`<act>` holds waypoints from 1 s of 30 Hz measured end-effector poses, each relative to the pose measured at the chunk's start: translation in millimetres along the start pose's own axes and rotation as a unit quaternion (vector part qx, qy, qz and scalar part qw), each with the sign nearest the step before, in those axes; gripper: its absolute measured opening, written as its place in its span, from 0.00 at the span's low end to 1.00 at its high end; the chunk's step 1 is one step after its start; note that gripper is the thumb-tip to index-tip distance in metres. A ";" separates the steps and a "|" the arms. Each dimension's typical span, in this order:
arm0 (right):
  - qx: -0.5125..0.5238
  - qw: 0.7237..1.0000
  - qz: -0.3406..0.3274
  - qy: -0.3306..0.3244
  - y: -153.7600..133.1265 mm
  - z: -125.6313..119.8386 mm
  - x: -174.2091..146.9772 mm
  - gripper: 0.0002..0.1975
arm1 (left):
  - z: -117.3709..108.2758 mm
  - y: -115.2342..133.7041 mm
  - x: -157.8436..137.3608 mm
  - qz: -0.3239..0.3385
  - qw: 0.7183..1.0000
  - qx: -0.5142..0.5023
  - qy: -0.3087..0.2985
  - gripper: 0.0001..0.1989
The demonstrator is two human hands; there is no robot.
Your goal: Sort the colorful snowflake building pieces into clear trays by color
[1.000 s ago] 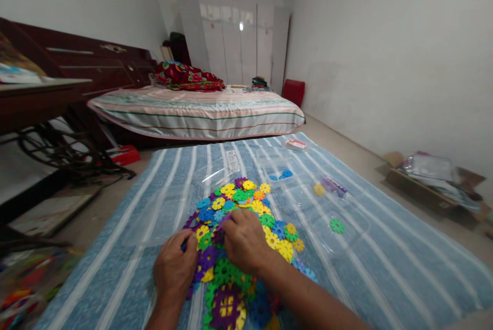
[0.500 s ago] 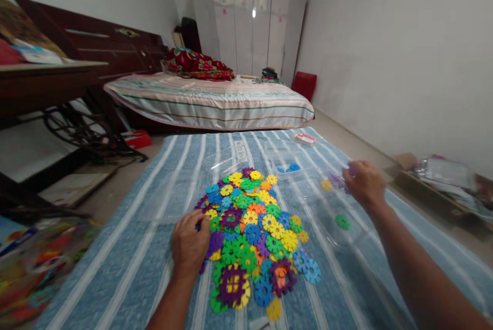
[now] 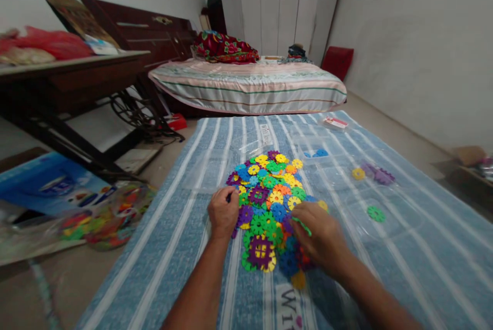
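Observation:
A heap of colourful notched plastic discs (image 3: 265, 222) lies on the striped cloth. At its left edge rests my left hand (image 3: 223, 212), fingers curled closed, with a small dark bit showing at the fingertips. What that bit is I cannot make out. My right hand (image 3: 323, 232) is over the right side of the heap, its fingers pinching a green notched disc (image 3: 302, 226) seen nearly edge-on. The hand hides several pieces beneath it. A purple square-holed piece (image 3: 251, 252) lies at the near side of the heap.
Clear plastic trays on the right hold a green disc (image 3: 376, 214), purple pieces (image 3: 384, 176), a yellow disc (image 3: 358, 173) and blue discs (image 3: 320, 153). A red-and-white card (image 3: 336, 123) lies at the far edge. On the left floor sits a bag of colourful pieces (image 3: 115, 217).
My right hand has come from the purple pieces on the right to the heap and now pinches a green disc. My left hand stays by the heap's left edge. The view has shifted left.

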State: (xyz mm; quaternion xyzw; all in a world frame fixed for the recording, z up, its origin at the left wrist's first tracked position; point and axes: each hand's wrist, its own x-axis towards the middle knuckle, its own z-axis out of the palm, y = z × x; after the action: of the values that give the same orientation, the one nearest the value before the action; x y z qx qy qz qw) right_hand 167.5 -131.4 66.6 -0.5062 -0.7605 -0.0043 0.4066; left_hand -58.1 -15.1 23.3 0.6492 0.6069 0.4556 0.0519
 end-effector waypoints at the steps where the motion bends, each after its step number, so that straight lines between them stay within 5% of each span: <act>1: 0.005 1.000 -0.011 -0.011 -9.2 5.3 -2.7 0.06 | 0.1 0.8 -0.5 0.000 1.000 -0.003 0.000 0.12; 8: -0.019 0.989 -0.045 -0.137 -50.1 44.3 -20.1 0.17 | -0.2 2.7 -1.3 -0.004 1.000 -0.006 -0.004 0.11; 15: -0.026 0.988 -0.057 -0.138 -52.8 61.7 -27.1 0.12 | 0.1 -0.7 3.2 -0.004 1.000 -0.018 0.004 0.13; 22: -0.013 0.993 -0.020 -0.114 -18.8 10.3 -1.1 0.11 | 1.9 -8.7 9.8 -0.014 1.000 -0.012 -0.003 0.14; 30: -0.209 0.975 0.068 -0.012 111.0 -83.1 35.3 0.07 | 5.8 -13.4 12.4 0.004 1.000 -0.018 0.012 0.13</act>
State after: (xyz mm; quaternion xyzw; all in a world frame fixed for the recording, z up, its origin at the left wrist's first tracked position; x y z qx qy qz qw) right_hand 298.9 -85.0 99.2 -0.6305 -0.7113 -0.1300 0.2821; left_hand -66.1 1.6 18.2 0.6451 0.5965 0.4742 0.0548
